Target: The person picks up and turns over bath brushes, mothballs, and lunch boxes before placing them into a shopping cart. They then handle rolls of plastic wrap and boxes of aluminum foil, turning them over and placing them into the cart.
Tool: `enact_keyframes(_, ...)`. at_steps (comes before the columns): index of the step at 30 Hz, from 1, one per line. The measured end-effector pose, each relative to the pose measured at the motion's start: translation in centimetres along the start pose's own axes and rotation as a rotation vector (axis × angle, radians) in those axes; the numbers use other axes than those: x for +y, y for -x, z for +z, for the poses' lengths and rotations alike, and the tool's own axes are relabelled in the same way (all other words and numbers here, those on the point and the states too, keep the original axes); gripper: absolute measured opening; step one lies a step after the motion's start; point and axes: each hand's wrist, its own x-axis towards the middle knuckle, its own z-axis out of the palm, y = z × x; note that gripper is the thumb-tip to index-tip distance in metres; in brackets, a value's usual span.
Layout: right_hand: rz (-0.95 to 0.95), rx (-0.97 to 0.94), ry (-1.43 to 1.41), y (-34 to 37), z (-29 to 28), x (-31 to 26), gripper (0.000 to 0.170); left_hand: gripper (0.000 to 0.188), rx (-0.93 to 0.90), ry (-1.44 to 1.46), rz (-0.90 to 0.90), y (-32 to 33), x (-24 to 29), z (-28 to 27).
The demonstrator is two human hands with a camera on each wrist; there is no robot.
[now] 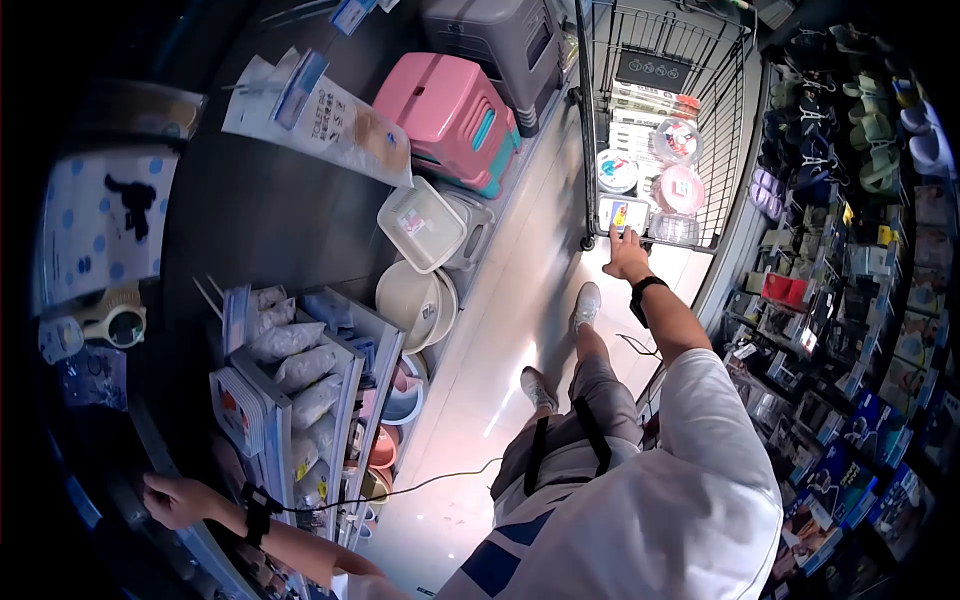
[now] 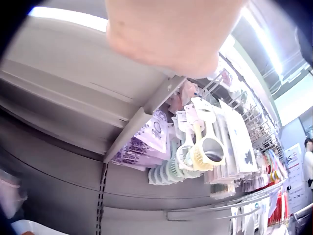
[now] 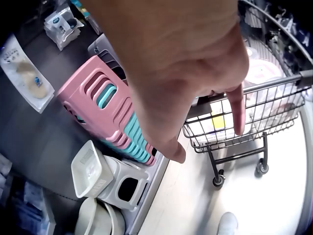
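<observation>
In the head view my right hand (image 1: 628, 258) touches the near end of the black wire shopping cart (image 1: 735, 190). The right wrist view has the hand (image 3: 190, 88) over the cart's handle bar (image 3: 279, 83), with one finger straight down in front of the wire basket and the thumb apart from the bar. Inside the cart lie a pink round tub (image 1: 680, 190), a clear round tub (image 1: 677, 142) and a box with a yellow label (image 1: 622, 215). My left hand (image 1: 180, 500) hangs loosely curled beside the shelf at the lower left, holding nothing.
Pink pet carriers (image 1: 435, 110), a white basket (image 1: 422, 225) and pale basins (image 1: 410, 300) line the left side. Hanging slippers (image 1: 880, 150) and small packaged goods fill the right rack. Yellow-framed hand mirrors (image 2: 210, 149) hang near my left hand. A cable (image 1: 420, 487) crosses the aisle.
</observation>
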Motion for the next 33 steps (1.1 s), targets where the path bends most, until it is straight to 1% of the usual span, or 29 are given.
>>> enact_keyframes(1,-0.042,0.016,-0.069,1.5,1.8,-0.4,0.114,0.035,0.024,-0.025,0.027,-0.2,0.5,0.2)
enact_keyframes(3,-0.129,0.108,-0.132,4.6,5.7,-1.1,0.106,0.037,0.023,-0.096,0.096,-0.4,0.6,0.1)
enact_keyframes(4,-0.191,0.190,-0.218,6.7,7.1,-1.2,0.092,0.039,0.033,-0.100,0.088,-0.5,0.2,0.5)
enact_keyframes(5,-0.168,0.285,-0.287,8.3,8.9,-1.6,0.078,0.040,0.039,-0.111,0.078,-0.3,-0.2,0.7)
enact_keyframes(7,-0.115,0.398,-0.080,11.8,11.2,-2.3,0.068,0.042,-0.039,-0.161,0.067,-0.5,-0.4,0.5)
enact_keyframes(8,-0.098,0.439,-0.028,12.6,13.4,-2.1,0.065,0.043,-0.015,-0.146,0.082,-0.4,-0.9,0.7)
enact_keyframes(9,-0.092,0.383,0.010,13.6,14.6,-2.2,0.055,0.043,0.014,-0.128,0.092,0.0,-1.5,1.1)
enact_keyframes(11,-0.109,0.276,0.021,15.0,17.4,-2.2,0.046,0.042,0.016,-0.127,0.121,-0.1,-2.2,1.4)
enact_keyframes(12,-0.151,0.227,0.106,16.1,18.9,-2.3,0.044,0.042,0.016,-0.151,0.109,-0.3,-2.3,1.6)
enact_keyframes(13,-0.165,0.049,0.041,16.8,20.4,-2.4,0.043,0.043,0.015,-0.175,0.096,-0.3,-2.3,1.7)
enact_keyframes(14,-0.165,0.014,0.039,17.9,22.0,-2.7,0.042,0.044,-0.003,-0.168,0.058,-0.4,-3.2,2.1)
enact_keyframes(15,-0.165,-0.021,0.037,18.7,23.8,-2.9,0.042,0.043,0.009,-0.152,0.096,-0.5,-3.7,2.1)
enact_keyframes(17,-0.367,0.064,-0.024,20.5,27.6,-3.8,0.042,0.041,0.018,-0.044,0.078,-0.3,-5.2,2.3)
enact_keyframes(18,-0.370,0.056,-0.016,21.5,29.3,-4.5,0.042,0.039,-0.016,-0.038,0.079,-0.5,-5.6,2.2)
enact_keyframes(19,-0.396,0.093,-0.069,22.5,30.8,-5.1,0.041,0.037,-0.005,0.022,0.114,-0.6,-5.9,2.1)
enact_keyframes(21,-0.425,0.041,-0.070,25.1,31.2,-6.6,0.040,0.035,0.022,0.061,0.133,-1.3,-8.1,2.9)
enact_keyframes(22,-0.434,0.065,-0.070,26.0,31.8,-7.2,0.038,0.034,0.036,0.129,0.189,-1.9,-9.8,3.5)
enact_keyframes(23,-0.428,0.047,-0.078,27.0,32.3,-7.9,0.038,0.032,0.065,0.141,0.183,-1.6,-9.1,3.2)
enact_keyframes(25,-0.462,0.150,-0.156,28.4,32.6,-8.7,0.021,0.031,0.063,0.222,0.150,-1.7,-9.1,3.3)
enact_keyframes(26,-0.454,0.066,-0.163,28.2,34.3,-8.6,0.028,0.034,0.080,0.271,0.168,-2.0,-10.3,3.9)
enact_keyframes(27,-0.462,0.052,-0.161,28.2,34.0,-8.5,0.028,0.034,0.068,0.261,0.173,-2.0,-11.8,4.4)
enact_keyframes(29,-0.517,-0.349,-0.335,27.1,32.5,-8.2,0.038,0.040,0.077,0.292,0.147,-2.2,-14.0,4.7)
enact_keyframes(30,-0.464,-0.594,-0.521,25.3,29.6,-8.2,0.049,0.047,0.088,0.282,0.184,-2.4,-12.6,4.2)
enact_keyframes(32,-0.369,-0.240,-0.664,23.4,26.1,-8.1,0.049,0.047,0.090,0.302,0.177,-1.9,-12.0,4.2)
enact_keyframes(33,-0.488,0.307,-0.529,21.9,25.5,-7.3,0.053,0.048,0.095,0.323,0.168,-1.7,-11.2,4.0)
